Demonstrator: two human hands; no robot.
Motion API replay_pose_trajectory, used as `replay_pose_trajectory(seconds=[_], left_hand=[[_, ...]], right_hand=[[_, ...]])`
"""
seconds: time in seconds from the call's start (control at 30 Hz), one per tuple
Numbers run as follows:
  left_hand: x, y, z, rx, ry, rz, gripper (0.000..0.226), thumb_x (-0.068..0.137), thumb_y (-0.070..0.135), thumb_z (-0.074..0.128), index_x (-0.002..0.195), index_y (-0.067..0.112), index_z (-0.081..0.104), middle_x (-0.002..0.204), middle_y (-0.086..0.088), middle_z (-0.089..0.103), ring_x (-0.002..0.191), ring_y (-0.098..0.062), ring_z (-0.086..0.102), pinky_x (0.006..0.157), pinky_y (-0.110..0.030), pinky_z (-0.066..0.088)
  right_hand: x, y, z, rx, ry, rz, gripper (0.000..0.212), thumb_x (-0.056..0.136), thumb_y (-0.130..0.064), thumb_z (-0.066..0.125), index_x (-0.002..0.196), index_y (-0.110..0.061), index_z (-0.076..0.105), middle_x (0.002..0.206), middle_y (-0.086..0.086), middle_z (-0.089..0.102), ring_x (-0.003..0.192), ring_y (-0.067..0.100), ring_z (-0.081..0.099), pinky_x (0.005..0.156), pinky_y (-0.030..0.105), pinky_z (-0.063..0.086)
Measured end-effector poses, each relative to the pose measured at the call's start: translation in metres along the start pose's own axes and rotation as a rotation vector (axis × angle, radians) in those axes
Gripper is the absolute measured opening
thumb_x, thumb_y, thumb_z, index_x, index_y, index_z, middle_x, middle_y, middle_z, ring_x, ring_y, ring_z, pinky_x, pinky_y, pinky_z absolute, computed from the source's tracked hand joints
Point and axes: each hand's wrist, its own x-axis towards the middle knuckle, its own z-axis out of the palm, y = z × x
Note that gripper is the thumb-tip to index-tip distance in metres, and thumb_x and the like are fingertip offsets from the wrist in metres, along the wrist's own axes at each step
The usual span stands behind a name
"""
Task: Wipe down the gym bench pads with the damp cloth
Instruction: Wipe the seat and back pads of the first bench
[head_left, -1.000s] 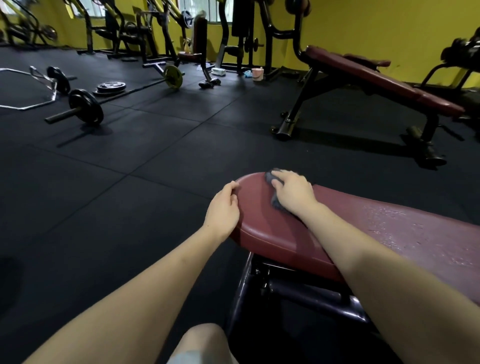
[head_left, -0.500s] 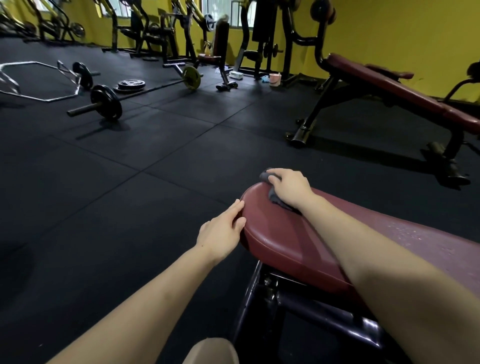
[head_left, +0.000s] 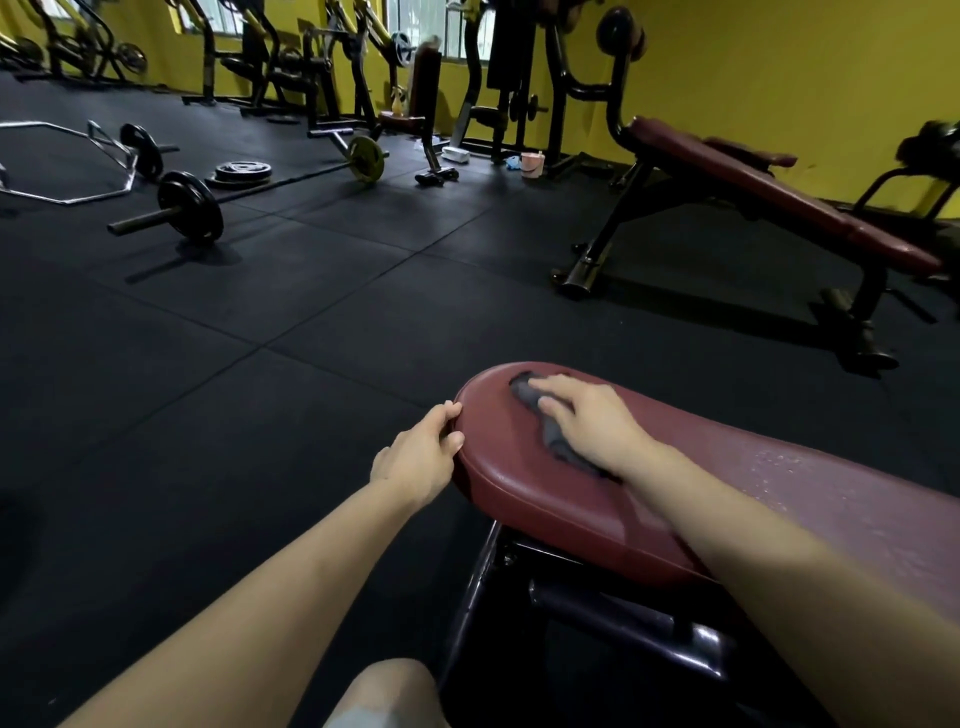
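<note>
My right hand (head_left: 587, 415) presses the dark grey damp cloth (head_left: 553, 436) flat-fingered onto the maroon padded counter (head_left: 545, 499); my left hand (head_left: 421, 457) grips its rounded end.

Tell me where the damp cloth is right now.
In the head view, the damp cloth lies under the right hand on the rounded end of the near bench pad, right of centre; the left hand holds that pad's edge.
</note>
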Motion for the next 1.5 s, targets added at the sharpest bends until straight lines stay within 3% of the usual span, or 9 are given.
replay_pose_trajectory(seconds=[0.1,0.23,0.47,0.73,0.97,1.17,1.27,1.4,1.5], left_hand=[[-0.002,0.013,-0.005,0.146,-0.030,-0.008,0.047,0.111,0.034,0.031,0.157,0.041,0.028,0.152,0.009,0.052,0.141,-0.020,0.046,0.114,-0.049,0.035],[-0.007,0.027,-0.006,0.252,-0.034,0.011,0.043,0.110,0.031,0.026,0.151,0.030,0.038,0.148,0.001,0.054,0.155,-0.022,0.026,0.121,-0.054,0.021],[0.001,0.066,0.039,0.183,0.280,0.457,0.029,0.107,0.024,0.039,0.126,0.022,0.062,0.129,0.006,0.060,0.127,-0.016,0.053,0.115,-0.043,0.035],[0.015,0.101,0.082,0.330,0.232,0.512,0.034,0.105,0.036,0.031,0.127,0.031,0.056,0.130,0.015,0.059,0.130,-0.009,0.050,0.119,-0.042,0.029],[0.009,0.108,0.082,0.485,0.196,0.538,0.038,0.106,0.037,0.030,0.123,0.033,0.063,0.125,0.015,0.065,0.121,-0.011,0.056,0.116,-0.040,0.028],[0.012,0.149,0.106,0.434,0.136,0.512,0.036,0.105,0.036,0.033,0.119,0.028,0.066,0.121,0.009,0.067,0.113,-0.019,0.057,0.101,-0.041,0.040],[0.010,0.154,0.124,0.443,0.139,0.569,0.037,0.104,0.035,0.034,0.121,0.028,0.066,0.125,0.009,0.067,0.117,-0.017,0.056,0.105,-0.040,0.039],[0.016,0.149,0.126,0.409,0.163,0.561,0.034,0.103,0.031,0.039,0.124,0.029,0.066,0.130,0.011,0.066,0.126,-0.014,0.055,0.109,-0.040,0.037],[0.017,0.146,0.127,0.414,0.173,0.563,0.037,0.103,0.033,0.039,0.127,0.030,0.067,0.133,0.014,0.066,0.126,-0.013,0.056,0.109,-0.040,0.040]], right_hand=[[0.033,0.006,-0.002,-0.014,0.073,0.196,0.035,0.104,-0.030,0.053,0.138,-0.030,0.064,0.146,-0.003,0.059,0.135,0.029,0.053,0.109,0.036,0.040],[0.017,-0.001,-0.008,0.006,0.031,0.173,0.033,0.104,-0.029,0.054,0.135,-0.030,0.066,0.144,-0.003,0.061,0.133,0.028,0.054,0.108,0.035,0.041],[-0.130,0.015,-0.038,-0.014,-0.082,-0.037,0.035,0.105,-0.035,0.055,0.139,-0.037,0.061,0.146,-0.021,0.056,0.141,0.000,0.042,0.117,0.028,0.034],[-0.056,0.077,-0.064,-0.067,0.092,0.418,0.035,0.104,-0.031,0.053,0.138,-0.031,0.063,0.144,0.006,0.061,0.130,0.034,0.056,0.106,0.037,0.043],[-0.078,0.083,-0.072,-0.032,0.113,0.481,0.033,0.102,-0.035,0.055,0.133,-0.032,0.065,0.130,0.008,0.068,0.121,0.037,0.060,0.100,0.042,0.049],[-0.152,0.152,-0.126,-0.115,0.235,0.749,0.034,0.102,-0.024,0.055,0.134,-0.021,0.066,0.131,0.016,0.067,0.124,0.040,0.057,0.099,0.041,0.045],[-0.130,0.136,-0.111,-0.108,0.289,0.718,0.028,0.101,-0.019,0.055,0.125,-0.014,0.069,0.132,0.013,0.066,0.123,0.038,0.056,0.099,0.040,0.044],[-0.068,0.098,-0.075,-0.060,0.246,0.538,0.024,0.098,-0.026,0.056,0.113,-0.023,0.075,0.120,0.007,0.071,0.114,0.034,0.062,0.095,0.038,0.048],[-0.060,0.096,-0.073,-0.030,0.184,0.487,0.027,0.101,-0.030,0.052,0.121,-0.025,0.071,0.122,0.005,0.069,0.116,0.032,0.062,0.097,0.039,0.049]])
